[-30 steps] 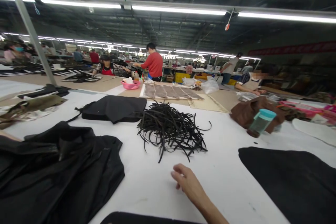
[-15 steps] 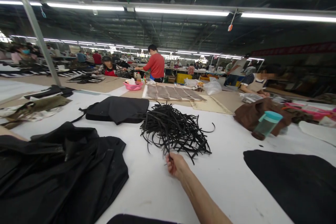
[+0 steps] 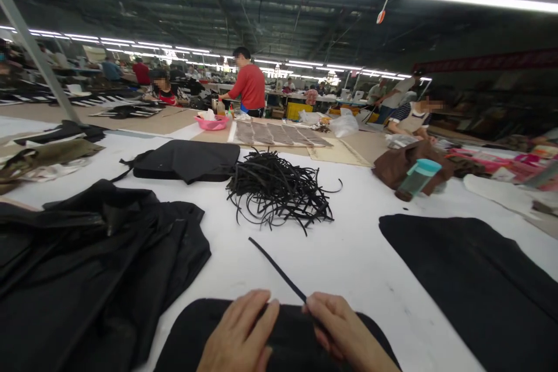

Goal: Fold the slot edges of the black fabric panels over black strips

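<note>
My right hand [image 3: 342, 331] is at the bottom centre, fingers pinched on one end of a thin black strip [image 3: 277, 269] that slants up and left over the white table [image 3: 357, 261]. My left hand [image 3: 242, 334] lies beside it with fingers stretched flat on a black fabric piece [image 3: 288, 334] at the near edge. Behind them, a tangled heap of the same black strips [image 3: 279, 189] rests mid-table.
A large crumpled black cloth [image 3: 96, 256] covers the near left, another black panel [image 3: 475, 279] the right. A black bag [image 3: 187, 160] lies behind the heap. A teal-capped bottle [image 3: 414, 179] leans on brown cloth [image 3: 405, 163]. Other people work at far tables.
My right hand took one strip from the heap and drew it back to the near edge. My left hand came into view on the black piece. The view tilted down.
</note>
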The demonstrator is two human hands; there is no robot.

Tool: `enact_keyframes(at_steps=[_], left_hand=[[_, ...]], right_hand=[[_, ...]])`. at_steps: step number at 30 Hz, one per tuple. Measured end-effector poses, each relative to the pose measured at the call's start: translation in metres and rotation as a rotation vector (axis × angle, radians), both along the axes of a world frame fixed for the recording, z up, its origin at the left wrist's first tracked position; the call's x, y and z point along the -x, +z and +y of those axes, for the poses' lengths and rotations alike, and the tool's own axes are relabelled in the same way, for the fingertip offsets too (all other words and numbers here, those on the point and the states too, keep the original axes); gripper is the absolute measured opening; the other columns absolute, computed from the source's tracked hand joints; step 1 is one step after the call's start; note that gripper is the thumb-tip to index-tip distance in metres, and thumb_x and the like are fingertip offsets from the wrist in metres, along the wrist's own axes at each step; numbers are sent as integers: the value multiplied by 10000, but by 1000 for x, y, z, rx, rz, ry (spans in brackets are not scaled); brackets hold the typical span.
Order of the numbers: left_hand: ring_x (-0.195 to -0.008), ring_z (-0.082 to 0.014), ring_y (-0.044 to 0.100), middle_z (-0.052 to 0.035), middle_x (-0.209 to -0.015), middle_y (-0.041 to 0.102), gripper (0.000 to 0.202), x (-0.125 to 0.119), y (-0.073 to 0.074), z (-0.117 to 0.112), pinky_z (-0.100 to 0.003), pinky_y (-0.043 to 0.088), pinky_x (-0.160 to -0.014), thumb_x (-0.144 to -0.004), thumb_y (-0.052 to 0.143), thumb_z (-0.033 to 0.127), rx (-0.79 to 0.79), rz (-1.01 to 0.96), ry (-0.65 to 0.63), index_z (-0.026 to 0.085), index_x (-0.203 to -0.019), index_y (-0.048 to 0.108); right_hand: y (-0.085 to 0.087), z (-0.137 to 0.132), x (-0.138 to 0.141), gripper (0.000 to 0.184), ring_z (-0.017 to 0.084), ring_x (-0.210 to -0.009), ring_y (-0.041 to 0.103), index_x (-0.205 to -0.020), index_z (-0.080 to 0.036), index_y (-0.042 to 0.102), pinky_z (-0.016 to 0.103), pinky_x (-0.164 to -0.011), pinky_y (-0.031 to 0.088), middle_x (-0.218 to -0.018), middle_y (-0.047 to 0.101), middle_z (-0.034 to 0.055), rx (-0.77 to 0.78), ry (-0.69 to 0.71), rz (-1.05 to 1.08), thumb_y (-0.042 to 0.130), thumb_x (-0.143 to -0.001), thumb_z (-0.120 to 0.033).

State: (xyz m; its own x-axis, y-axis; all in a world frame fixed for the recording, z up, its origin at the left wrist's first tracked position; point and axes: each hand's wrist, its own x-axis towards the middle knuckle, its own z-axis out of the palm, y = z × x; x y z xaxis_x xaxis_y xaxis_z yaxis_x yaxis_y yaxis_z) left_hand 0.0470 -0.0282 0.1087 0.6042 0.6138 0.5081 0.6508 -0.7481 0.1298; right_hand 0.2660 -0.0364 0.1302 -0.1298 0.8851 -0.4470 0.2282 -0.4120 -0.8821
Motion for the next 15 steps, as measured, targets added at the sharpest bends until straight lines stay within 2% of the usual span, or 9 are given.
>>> enact_keyframes(at_steps=[2, 4, 6, 8, 11, 13, 15], left_hand=[[-1214, -267, 434, -99, -1285, 519, 706, -13, 6, -5, -410, 399, -1008, -639, 443, 32, -65, -22, -124, 160, -1324, 331], [-1151, -277, 483, -127, -1223, 556, 806, -23, 9, -14, -470, 378, -1018, -558, 443, 45, 79, 13, -212, 99, -1342, 264], [-994, -261, 571, -125, -1082, 621, 808, -28, 9, -27, -472, 428, -965, -536, 435, 52, 266, 79, -257, 71, -1328, 273], [-902, -253, 601, -124, -1017, 641, 741, -29, 9, -41, -438, 498, -861, -574, 413, 39, 396, 144, -238, 88, -1309, 326], [-893, -244, 615, -117, -1056, 636, 668, -20, 13, -55, -354, 529, -732, -636, 368, 22, 626, 209, -163, 142, -1293, 385], [-883, -214, 622, -81, -1056, 645, 623, -9, 17, -58, -311, 508, -745, -664, 361, 30, 808, 175, -123, 182, -1263, 433], [-935, -192, 608, -38, -1071, 648, 537, 5, 19, -58, -285, 464, -821, -713, 363, 63, 952, 90, -56, 232, -1204, 498]], right_hand=[[9, -19, 8, 395, 57, -413, 306, -703, -166, 518, 188, -387, 172, -457, 367, -65, -16, 79, -32, 412, -846, -518], [14, -36, 14, 386, 63, -450, 332, -673, -173, 484, 192, -411, 219, -518, 372, -58, -34, 148, 6, 416, -856, -506], [14, -52, 17, 374, 68, -481, 358, -669, -176, 479, 199, -441, 265, -573, 407, -48, -71, 213, 39, 410, -874, -481], [13, -64, 16, 371, 78, -506, 392, -679, -177, 503, 204, -478, 302, -583, 439, -42, -125, 249, -12, 385, -897, -454], [10, -76, 10, 352, 83, -484, 412, -745, -189, 553, 209, -496, 326, -555, 446, -47, -182, 234, -187, 355, -917, -425], [9, -79, 5, 314, 90, -525, 442, -783, -203, 554, 213, -533, 346, -623, 480, -38, -234, 177, -293, 361, -918, -410], [7, -80, -1, 309, 109, -632, 475, -742, -205, 527, 221, -608, 361, -700, 499, -22, -279, 107, -368, 366, -916, -404]])
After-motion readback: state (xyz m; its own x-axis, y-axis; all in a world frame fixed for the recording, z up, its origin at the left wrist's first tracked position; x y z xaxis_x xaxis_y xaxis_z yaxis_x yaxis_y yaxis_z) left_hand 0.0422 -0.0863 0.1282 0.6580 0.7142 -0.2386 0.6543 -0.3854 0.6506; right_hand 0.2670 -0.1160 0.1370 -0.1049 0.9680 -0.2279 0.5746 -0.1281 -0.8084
